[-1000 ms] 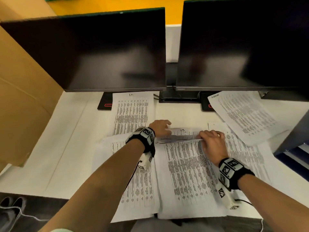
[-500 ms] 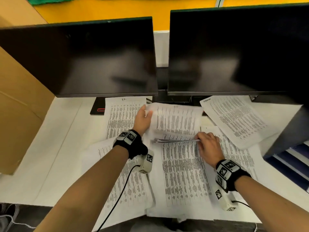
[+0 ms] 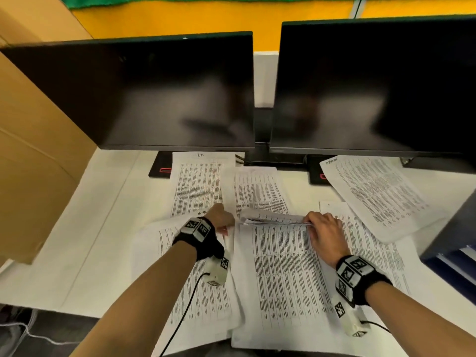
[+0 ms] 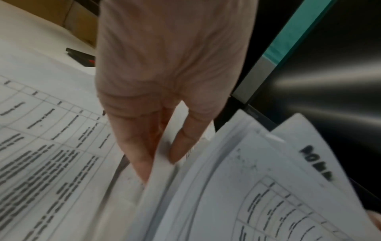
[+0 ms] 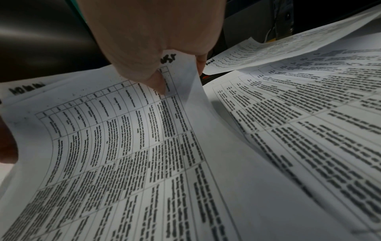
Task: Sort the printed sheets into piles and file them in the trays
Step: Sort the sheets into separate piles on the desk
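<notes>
Printed sheets with tables cover the white desk. The middle stack (image 3: 280,274) lies in front of me with its top sheets' far edges (image 3: 270,218) lifted. My left hand (image 3: 226,224) is at the stack's far left corner and pinches a sheet edge (image 4: 163,151) between its fingers (image 4: 132,146). My right hand (image 3: 313,225) pinches the far right corner of the lifted sheets (image 5: 181,76), thumb on top. A single sheet (image 3: 257,189) lies flat behind the stack. More piles lie at the left (image 3: 203,292), back left (image 3: 198,186), right (image 3: 373,243) and back right (image 3: 373,194).
Two dark monitors (image 3: 159,94) (image 3: 373,86) stand along the back, their stands' bases partly under the sheets. A brown cardboard box (image 3: 33,163) blocks the left side. A grey and blue tray unit (image 3: 456,243) sits at the right edge. Bare desk (image 3: 103,228) shows at the left.
My left hand carried one sheet from the middle stack to the back centre, left it flat there, and came back to the stack's far left corner. The right hand stayed on its corner.
</notes>
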A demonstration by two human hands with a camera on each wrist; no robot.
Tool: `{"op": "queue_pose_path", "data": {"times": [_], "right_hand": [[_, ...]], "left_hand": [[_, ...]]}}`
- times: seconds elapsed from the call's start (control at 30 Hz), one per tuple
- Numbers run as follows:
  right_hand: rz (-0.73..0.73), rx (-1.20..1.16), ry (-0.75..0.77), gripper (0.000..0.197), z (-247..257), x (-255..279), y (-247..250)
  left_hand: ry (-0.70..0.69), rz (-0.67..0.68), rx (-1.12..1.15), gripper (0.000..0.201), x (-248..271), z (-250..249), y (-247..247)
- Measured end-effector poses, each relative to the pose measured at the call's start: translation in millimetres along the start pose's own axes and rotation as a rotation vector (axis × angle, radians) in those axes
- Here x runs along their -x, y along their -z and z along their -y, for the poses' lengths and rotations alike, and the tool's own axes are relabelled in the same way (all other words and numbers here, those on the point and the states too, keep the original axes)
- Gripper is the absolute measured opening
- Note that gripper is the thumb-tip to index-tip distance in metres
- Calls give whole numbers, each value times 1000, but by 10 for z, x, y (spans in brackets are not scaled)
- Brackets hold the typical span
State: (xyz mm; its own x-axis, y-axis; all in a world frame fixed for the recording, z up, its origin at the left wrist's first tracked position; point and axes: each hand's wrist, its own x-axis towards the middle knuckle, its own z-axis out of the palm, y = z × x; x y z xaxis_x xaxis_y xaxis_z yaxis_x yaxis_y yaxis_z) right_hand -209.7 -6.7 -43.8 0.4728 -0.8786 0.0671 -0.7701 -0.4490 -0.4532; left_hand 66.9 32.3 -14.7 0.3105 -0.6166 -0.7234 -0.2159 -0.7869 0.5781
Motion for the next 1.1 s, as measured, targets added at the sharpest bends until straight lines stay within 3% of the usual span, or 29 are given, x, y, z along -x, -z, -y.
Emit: {"op": "queue_pose_path", "data": {"times": [0.1, 0.17, 0.3, 0.43, 0.53, 0.7, 0.83, 0.93, 0.97, 1.0, 1.07, 1.1], "right_hand": [[11, 4, -8, 19, -20, -14, 8], [12, 11, -10, 18, -21, -25, 14], [17, 23, -2, 18, 0, -41, 23], [-3, 36, 5, 18, -11, -41, 10], [-6, 50, 7, 19, 12, -49, 7], [-17, 32, 4, 18, 35, -45, 18], [-3, 23, -8, 18, 19, -33, 16], [24, 18, -7, 16, 13, -50, 26], [33, 13, -7, 15, 5, -62, 37], [42, 6, -6, 14, 1, -88, 44], [88, -11, 4, 16, -11, -152, 76], [125, -30, 6, 17, -11, -195, 101]], "left_hand": [[-111, -226, -43, 39, 34, -90, 83], [-107, -324, 12, 49, 23, -147, 232], [-45, -392, -49, 42, -49, -127, 612], [39, -316, -186, 37, -126, 74, 931], [47, -426, -207, 36, -196, 188, 1145], [-61, -650, -99, 41, -302, 152, 1355], [-22, -644, -119, 46, -362, 83, 1459], [135, -576, -365, 64, -323, -25, 1343], [120, -567, -471, 65, -271, -75, 1203], [13, -580, -569, 59, -206, -131, 1027], [-420, -565, -589, 37, -60, -221, 579], [-631, -481, -540, 29, 41, -257, 345]]}}
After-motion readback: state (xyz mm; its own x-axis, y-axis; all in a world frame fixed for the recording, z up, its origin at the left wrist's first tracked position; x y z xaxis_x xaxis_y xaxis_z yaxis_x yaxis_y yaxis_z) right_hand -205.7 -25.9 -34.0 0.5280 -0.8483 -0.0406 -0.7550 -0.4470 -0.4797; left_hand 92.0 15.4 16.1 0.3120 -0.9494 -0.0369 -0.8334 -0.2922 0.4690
